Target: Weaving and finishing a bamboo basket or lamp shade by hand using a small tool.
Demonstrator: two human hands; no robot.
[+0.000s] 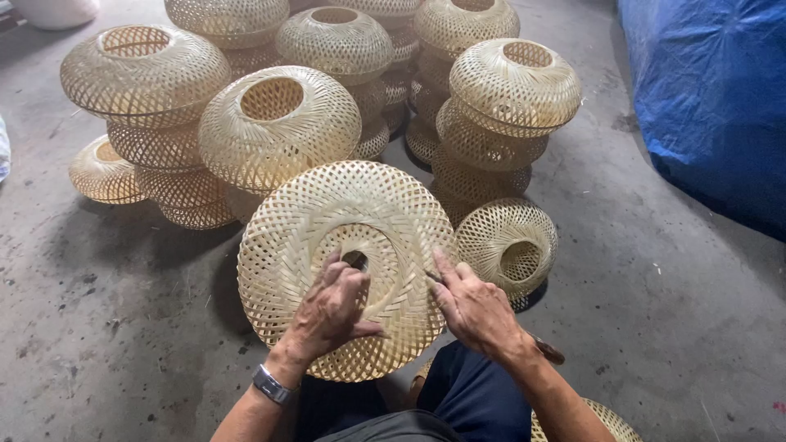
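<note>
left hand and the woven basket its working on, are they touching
Touching. The head view shows the left hand lying flat on the woven basket, its fingers hooked over the rim of the centre opening.
</note>
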